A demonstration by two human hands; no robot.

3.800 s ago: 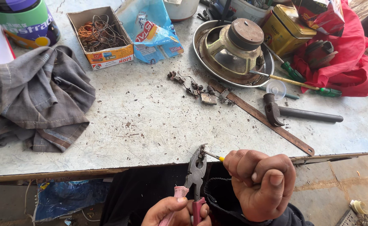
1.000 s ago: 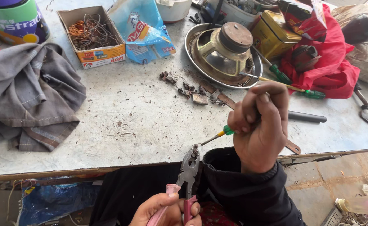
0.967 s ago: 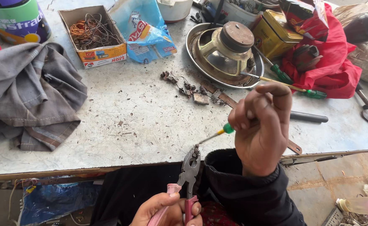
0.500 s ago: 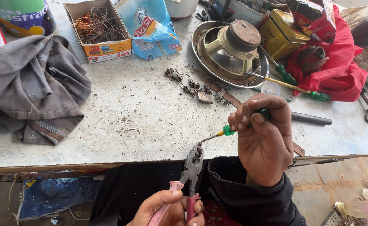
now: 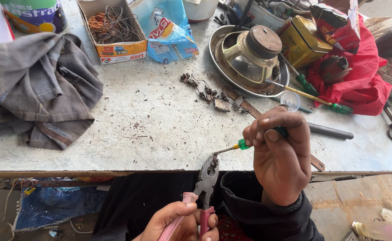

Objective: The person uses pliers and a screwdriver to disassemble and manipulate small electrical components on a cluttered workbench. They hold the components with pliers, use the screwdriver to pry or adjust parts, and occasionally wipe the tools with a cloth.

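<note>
Green-handled screwdriver [image 5: 239, 144], gripped in the right hand [image 5: 280, 156], slants down-left, tip at the upright pliers [image 5: 207, 182]; left hand [image 5: 182, 223] fingers close on their 2 pink handles, at the workbench [image 5: 160, 129] edge.

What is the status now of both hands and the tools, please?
Left hand grips pliers. Right hand holds green screwdriver, tip at the plier jaws. Nothing blocks them.

Scratched grey workbench [image 5: 160, 134] in daylight above a dusty floor [image 5: 338, 201].
</note>
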